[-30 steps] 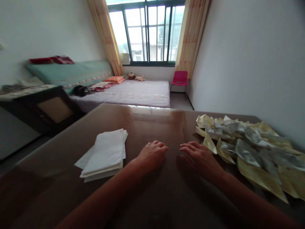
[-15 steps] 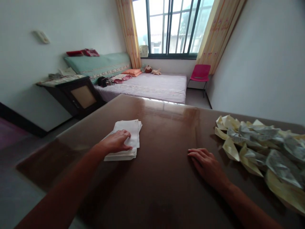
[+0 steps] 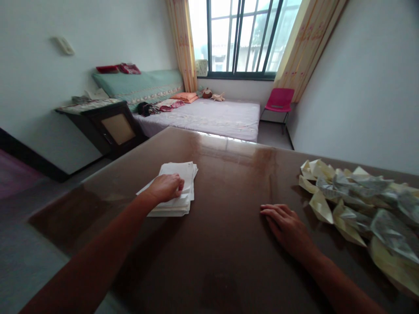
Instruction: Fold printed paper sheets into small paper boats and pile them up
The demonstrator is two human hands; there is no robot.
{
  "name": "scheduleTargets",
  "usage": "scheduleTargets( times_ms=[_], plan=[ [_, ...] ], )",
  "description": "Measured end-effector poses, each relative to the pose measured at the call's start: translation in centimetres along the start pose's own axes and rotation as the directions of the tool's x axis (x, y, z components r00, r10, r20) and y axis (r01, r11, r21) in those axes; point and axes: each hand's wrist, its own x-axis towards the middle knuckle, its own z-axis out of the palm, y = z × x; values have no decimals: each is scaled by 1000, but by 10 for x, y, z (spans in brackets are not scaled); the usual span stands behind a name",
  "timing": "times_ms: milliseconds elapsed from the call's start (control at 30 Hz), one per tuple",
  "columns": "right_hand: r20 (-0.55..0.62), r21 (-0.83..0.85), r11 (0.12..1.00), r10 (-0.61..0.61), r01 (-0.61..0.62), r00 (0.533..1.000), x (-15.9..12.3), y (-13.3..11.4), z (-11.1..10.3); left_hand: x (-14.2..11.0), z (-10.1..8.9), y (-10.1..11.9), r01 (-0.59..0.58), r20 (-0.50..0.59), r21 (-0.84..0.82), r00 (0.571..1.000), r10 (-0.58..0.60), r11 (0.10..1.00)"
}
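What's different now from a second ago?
The left hand moved left, from over the table to the white paper stack, and curled; whether it grips any isn't clear. The right hand still holds nothing, and the folded papers stay heaped on the right.

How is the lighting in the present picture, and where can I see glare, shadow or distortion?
Head view: daylight overexposes the dark-framed glass window; head view: the glossy brown table shows glare near its far edge; head view: a shadow lies beside the bare left forearm; head view: the folded cream and grey paper shapes look stretched toward the right edge.
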Motion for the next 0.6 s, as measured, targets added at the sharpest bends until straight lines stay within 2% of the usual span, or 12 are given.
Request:
scheduleTargets(
  times_ms=[167,300,467,533,600],
  plan=[
    [-5,-4,1000,-1,1,1000,0,1,0,2,1,-4,22,-20,-10,1000,-22,1000],
    [7,1,1000,7,-7,1000,0,0,0,2,-3,-15,13,5,-48,1000,-13,999],
    [9,17,1000,17,-17,1000,-1,1,1,1,-9,-31,32,55,-307,998,-16,951],
    [6,28,999,16,-16,1000,-2,3,2,-1,-14,-35,-17,39,-396,999,36,918],
    [0,48,999,18,-18,1000,-2,3,3,-3,-20,-33,-76,-25,-429,997,72,900]
  ],
)
